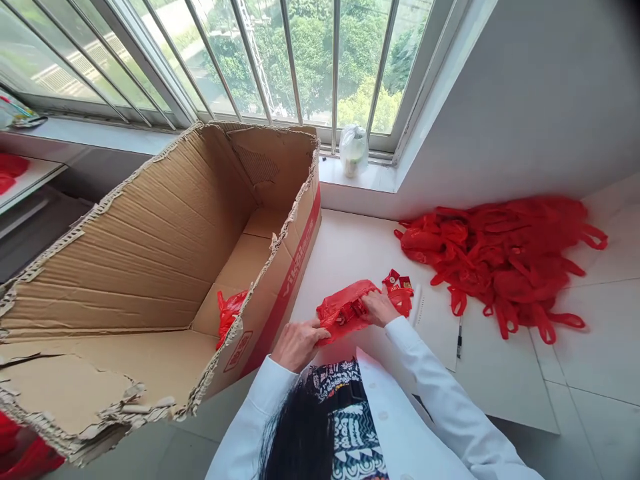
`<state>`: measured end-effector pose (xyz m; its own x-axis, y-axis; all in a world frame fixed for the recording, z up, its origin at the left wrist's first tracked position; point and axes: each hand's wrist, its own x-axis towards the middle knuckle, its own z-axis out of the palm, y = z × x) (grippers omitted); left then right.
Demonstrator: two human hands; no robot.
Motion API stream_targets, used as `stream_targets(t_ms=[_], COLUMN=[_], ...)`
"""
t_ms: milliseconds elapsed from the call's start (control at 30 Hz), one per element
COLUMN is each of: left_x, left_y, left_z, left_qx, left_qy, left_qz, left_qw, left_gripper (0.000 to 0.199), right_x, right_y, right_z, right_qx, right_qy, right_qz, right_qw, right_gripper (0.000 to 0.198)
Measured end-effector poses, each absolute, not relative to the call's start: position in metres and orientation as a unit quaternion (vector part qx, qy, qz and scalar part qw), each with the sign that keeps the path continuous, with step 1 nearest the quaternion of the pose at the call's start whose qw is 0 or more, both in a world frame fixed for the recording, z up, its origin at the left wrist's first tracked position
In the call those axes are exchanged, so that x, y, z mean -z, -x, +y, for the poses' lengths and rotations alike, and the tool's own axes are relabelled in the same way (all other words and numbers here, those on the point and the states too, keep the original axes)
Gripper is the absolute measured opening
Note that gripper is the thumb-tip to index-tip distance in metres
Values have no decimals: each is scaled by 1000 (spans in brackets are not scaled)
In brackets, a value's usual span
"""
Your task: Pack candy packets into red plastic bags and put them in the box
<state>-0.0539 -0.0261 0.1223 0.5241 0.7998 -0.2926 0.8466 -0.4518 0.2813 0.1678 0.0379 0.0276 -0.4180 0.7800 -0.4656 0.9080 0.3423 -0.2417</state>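
Pinching red bag (350,293) w/ L hand (297,345), R hand (380,309) on it, grip unclear; box lettering (299,261) approx. "vik…"

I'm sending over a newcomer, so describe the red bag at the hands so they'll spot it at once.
Find the big cardboard box, then the white table to its right. Over that table, the red plastic bag is between the left hand and right hand. Unlike the heaped red bags farther right, it is apart, with small packets showing inside.

Daylight fills a barred window (335,80) overlooking green trees (310,50), above a white sill (380,179), table (345,240) and pale tiled floor (185,447); a wall (540,113) rises at right.
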Motion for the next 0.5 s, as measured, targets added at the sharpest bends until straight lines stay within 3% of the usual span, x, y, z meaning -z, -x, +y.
stream_targets(t_ms=[133, 233, 333, 500], left_x=[-125, -125, -124, -123], left_y=[53, 47, 38, 27], left_z=[-32, -29, -23, -15], left_qx=[14, -4, -14, -48], left_qy=[-840, -835, -836, -836], left_qz=[508, 514, 506, 490], left_qw=[190, 195, 213, 240], left_gripper=[18, 19, 19, 17], right_x=[-34, -55, -90, -109], right_y=[-191, -196, -190, -154], right_z=[40, 32, 21, 25], right_qx=[207, 191, 179, 204], right_qy=[-497, -471, -481, -514], right_qz=[826, 836, 836, 818], right_qw=[169, 208, 192, 159], right_gripper=[55, 43, 20, 21])
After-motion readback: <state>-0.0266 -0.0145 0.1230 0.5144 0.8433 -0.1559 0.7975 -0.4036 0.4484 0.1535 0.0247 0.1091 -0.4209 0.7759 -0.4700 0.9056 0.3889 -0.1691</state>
